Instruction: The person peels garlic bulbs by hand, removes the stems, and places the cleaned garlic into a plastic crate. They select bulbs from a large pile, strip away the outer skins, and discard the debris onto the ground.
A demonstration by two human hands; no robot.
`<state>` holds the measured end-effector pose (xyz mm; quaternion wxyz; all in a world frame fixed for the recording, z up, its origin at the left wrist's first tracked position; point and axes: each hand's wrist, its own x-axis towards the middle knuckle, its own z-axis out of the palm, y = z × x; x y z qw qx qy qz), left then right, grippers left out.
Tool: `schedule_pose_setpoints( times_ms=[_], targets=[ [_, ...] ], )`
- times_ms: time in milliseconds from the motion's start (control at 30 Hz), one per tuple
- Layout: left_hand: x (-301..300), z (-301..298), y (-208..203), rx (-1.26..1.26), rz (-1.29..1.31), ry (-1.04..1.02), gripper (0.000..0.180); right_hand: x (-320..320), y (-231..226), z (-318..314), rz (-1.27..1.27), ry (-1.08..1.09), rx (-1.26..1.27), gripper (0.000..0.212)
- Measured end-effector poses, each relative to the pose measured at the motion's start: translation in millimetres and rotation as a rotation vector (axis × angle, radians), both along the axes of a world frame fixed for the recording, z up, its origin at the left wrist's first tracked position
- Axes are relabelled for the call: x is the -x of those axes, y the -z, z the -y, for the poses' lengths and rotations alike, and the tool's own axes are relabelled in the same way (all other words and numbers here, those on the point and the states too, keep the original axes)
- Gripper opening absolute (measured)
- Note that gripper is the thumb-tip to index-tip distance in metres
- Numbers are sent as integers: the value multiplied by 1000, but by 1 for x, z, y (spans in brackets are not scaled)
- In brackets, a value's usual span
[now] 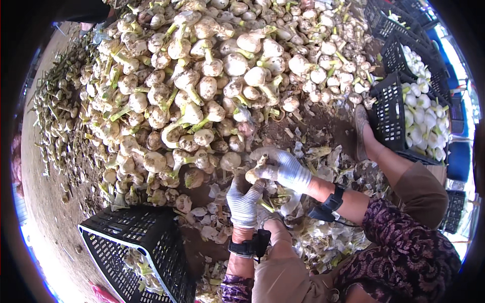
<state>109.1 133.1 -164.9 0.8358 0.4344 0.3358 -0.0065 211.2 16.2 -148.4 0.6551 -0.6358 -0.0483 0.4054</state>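
- The bulb (251, 176) sits just below picture centre, between both gloved hands, probably held there for close sight.
- Right hand (292, 171), at 3 o'clock of it: fingers closed narrowly around the bulb.
- Left hand (243, 204), at 6 o'clock: thumb and fingers part in a V (whether they press the bulb, I cannot tell).
- Soil-marked heap (207, 88) at 11 o'clock, seemingly kept within reach.
- Black crate (388, 118), between 2 and 3 o'clock, holds whiter bulbs (427, 118), perhaps to keep them apart.
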Motion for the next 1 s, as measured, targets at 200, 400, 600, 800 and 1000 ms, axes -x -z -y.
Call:
schedule_pose_setpoints(
  times_ms=[200,400,600,800,1000],
  targets=[
    [-2,6,0,-186,10,30,45,4,20,4,89,-4,-16,38],
    [6,0,6,382,87,-141,40,1,13,3,62,-51,-126,43],
    [6,3,5,49,73,-87,40,0,9,-2,16,-86,11,41],
    [10,13,9,-512,11,111,51,6,25,0,203,-47,-12,37],
    [9,10,4,-509,-39,24,49,8,13,-2,-162,20,-57,41]
  ],
)
